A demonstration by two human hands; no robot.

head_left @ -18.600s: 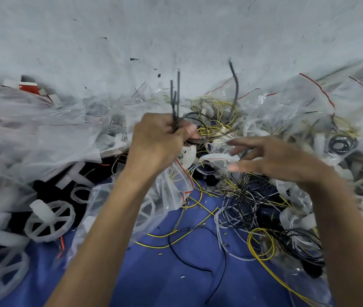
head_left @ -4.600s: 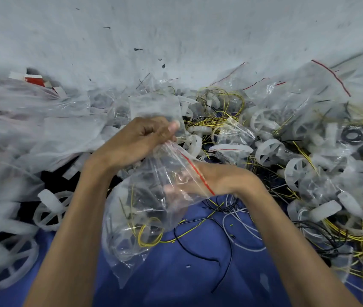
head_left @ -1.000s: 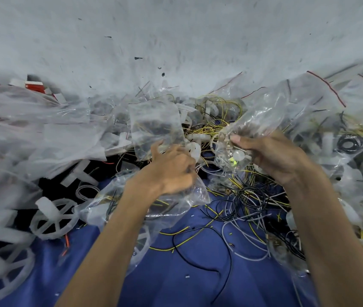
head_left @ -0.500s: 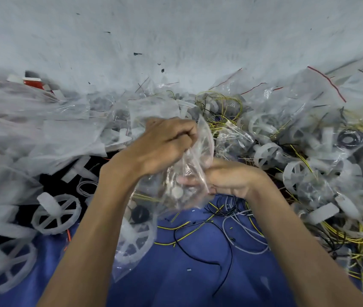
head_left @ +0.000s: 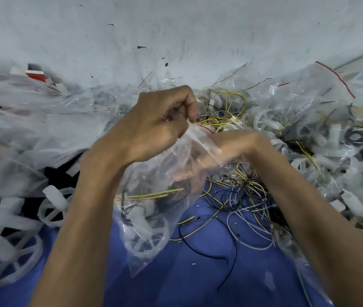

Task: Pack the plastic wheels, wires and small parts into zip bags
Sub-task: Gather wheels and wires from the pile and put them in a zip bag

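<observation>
Above the mat, a bag with a wheel and wires inside was hung by its mouth, pinched in the left hand, likely to hold it open. The right hand was pushed inside, its grip too blurred to tell. Loose wires were left beyond.

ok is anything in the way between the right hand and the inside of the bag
Nothing visible does. The left hand pinches the bag at its top edge by the red zip strip, holding the mouth open. The right hand reaches in, its fingers showing blurred through the plastic.
</observation>
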